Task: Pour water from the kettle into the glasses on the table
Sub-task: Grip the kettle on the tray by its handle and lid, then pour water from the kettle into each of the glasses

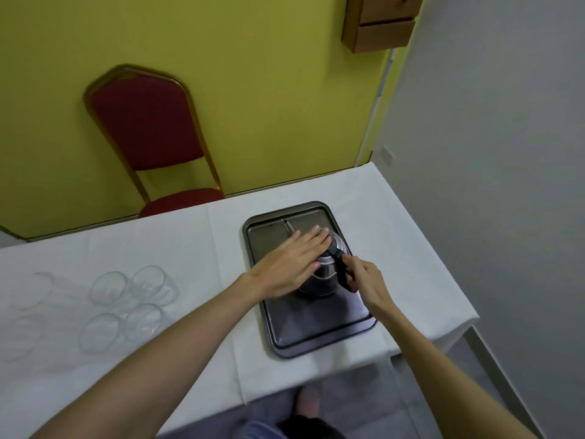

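Observation:
A steel kettle (321,278) with a black handle stands upright on a dark metal tray (316,331) on the white-clothed table. Its thin spout points away from me. My right hand (367,282) is closed around the black handle at the kettle's right side. My left hand (291,263) lies flat, fingers together, on top of the kettle's lid and hides most of it. Several clear empty glasses (148,285) stand in a group on the table's left part, well apart from the tray.
The white tablecloth (190,236) covers the table, whose right edge falls just beyond the tray. A red chair with a gold frame (148,128) stands behind the table against the yellow wall. A grey wall runs along the right.

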Motion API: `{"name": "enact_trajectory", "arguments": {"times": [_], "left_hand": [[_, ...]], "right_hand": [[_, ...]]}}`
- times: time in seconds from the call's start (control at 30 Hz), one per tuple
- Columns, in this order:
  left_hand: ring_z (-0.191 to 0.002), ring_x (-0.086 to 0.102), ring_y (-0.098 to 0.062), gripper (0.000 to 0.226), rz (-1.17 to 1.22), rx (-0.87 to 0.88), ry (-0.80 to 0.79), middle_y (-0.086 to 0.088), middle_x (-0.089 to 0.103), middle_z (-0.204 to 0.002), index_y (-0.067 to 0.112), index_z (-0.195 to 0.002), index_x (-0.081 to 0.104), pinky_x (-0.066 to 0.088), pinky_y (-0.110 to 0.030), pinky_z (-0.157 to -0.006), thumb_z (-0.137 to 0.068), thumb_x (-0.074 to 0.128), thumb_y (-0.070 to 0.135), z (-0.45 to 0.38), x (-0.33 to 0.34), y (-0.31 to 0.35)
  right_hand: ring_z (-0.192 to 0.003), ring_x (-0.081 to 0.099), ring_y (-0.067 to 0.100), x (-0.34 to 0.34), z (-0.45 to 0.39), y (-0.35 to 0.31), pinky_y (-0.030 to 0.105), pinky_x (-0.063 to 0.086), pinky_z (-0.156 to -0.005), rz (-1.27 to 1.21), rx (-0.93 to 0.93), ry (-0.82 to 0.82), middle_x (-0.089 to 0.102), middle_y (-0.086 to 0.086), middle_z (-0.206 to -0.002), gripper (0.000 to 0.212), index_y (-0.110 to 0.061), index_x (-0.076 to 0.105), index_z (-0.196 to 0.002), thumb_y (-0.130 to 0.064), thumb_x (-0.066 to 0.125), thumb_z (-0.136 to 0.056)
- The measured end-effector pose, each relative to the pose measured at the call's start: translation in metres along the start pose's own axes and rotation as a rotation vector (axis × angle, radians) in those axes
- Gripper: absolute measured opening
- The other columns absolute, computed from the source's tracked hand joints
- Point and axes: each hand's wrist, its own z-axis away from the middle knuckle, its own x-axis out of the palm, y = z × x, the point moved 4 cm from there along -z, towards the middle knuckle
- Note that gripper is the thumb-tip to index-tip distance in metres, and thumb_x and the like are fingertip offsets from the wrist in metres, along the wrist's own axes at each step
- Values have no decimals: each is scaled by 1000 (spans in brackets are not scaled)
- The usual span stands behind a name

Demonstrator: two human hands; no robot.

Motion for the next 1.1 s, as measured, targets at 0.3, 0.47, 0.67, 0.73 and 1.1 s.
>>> {"name": "enact_trajectory", "arguments": {"times": [0.3,0.47,0.67,0.73,1.1], "left_hand": [[-151,2,-15,57,143,-166,76,-5,10,-163,8,-154,17,10,-38,-122,-105,33,33,-6,8,13],[-151,5,-18,56,153,-209,190,-8,15,-163,6,-153,23,9,-39,-122,-104,37,31,9,-13,13],[-150,16,-25,52,111,-231,392,-13,28,-158,1,-148,36,15,-42,-121,-102,42,27,53,-60,5],[-149,20,-27,51,88,-239,444,-15,33,-156,0,-145,39,15,-41,-121,-102,44,25,74,-78,2],[-147,26,-23,48,-49,-337,624,-12,41,-152,1,-143,44,14,-35,-122,-101,49,23,213,-141,-28]], "right_hand": [[-50,24,16,7,-7,7,28,22,-51,-313,106,94,27,-3,-48,34,-19,36,-48,-23,61,-71],[-53,29,18,23,-5,-15,28,26,-52,-304,76,25,29,-2,-49,35,-20,39,-47,-26,63,-71],[-39,32,7,73,15,-58,21,27,-49,-305,-39,-102,36,-8,-41,38,-16,39,-56,-17,56,-90],[-39,31,6,94,26,-71,19,27,-47,-305,-71,-140,35,-8,-41,33,-17,40,-57,-23,58,-85],[-59,39,26,224,91,-105,30,30,-52,-214,-80,-325,38,4,-52,27,-14,48,-62,-34,66,-69]]}}
